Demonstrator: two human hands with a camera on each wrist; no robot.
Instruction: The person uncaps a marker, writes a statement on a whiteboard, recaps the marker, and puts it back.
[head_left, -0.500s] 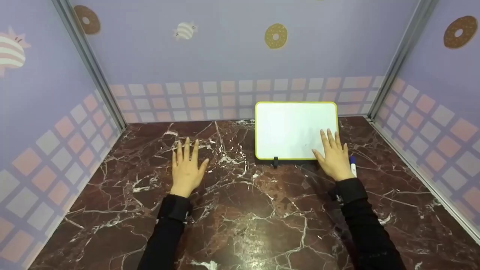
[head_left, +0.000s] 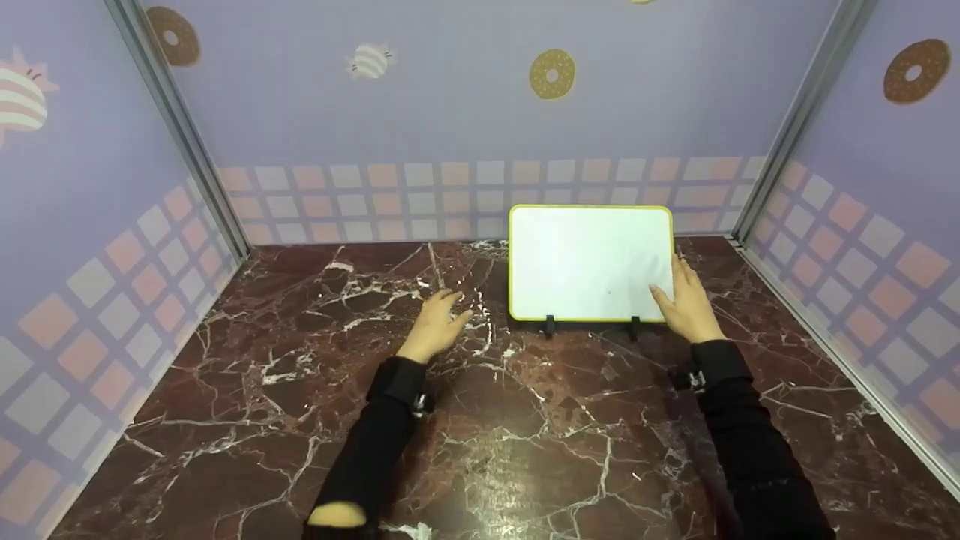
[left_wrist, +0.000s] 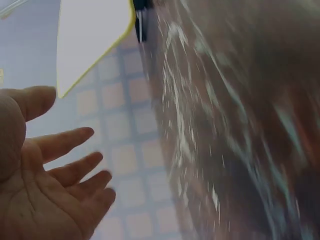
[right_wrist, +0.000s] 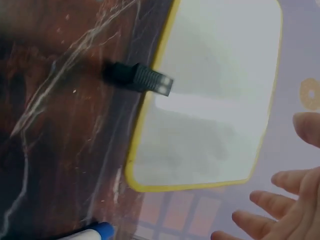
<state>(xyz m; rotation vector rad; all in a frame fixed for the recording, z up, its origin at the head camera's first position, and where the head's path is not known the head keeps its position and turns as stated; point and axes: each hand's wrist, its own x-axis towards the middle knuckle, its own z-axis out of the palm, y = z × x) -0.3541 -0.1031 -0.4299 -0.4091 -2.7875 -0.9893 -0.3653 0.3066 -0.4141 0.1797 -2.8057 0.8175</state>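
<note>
The right hand (head_left: 686, 307) is released, its fingers extended and its thumb set apart from them. It is at the right edge of the board (head_left: 585, 262); from the head the hand overlaps the board's lower right side, while the right wrist view shows a gap between fingertips and frame. The left hand (head_left: 433, 326) is released too, palm and loosely bent fingers in plain sight from its own wrist, the thumb spread away. It is over the table (head_left: 510, 420), left of the board and apart from it.

The board is white with a thin yellow frame and rounded corners. It stands propped up, leaning back slightly, on the right half of the table near the back wall (head_left: 450, 97). Faint grey smudges and a small dark speck mark its lower right part. Two black feet, a left foot (head_left: 550, 325) and a right foot (head_left: 635, 327), hook over its bottom edge; the right wrist view shows ridges on one of them.

A white marker (right_wrist: 82, 235) with a blue cap (right_wrist: 104, 230) lies on the table near the board's lower right corner.

Black sleeves (head_left: 757, 442) cover both forearms. The table is dark red-brown with pale veins. The wall is lilac, with pink and grey checks low down and doughnuts above.
</note>
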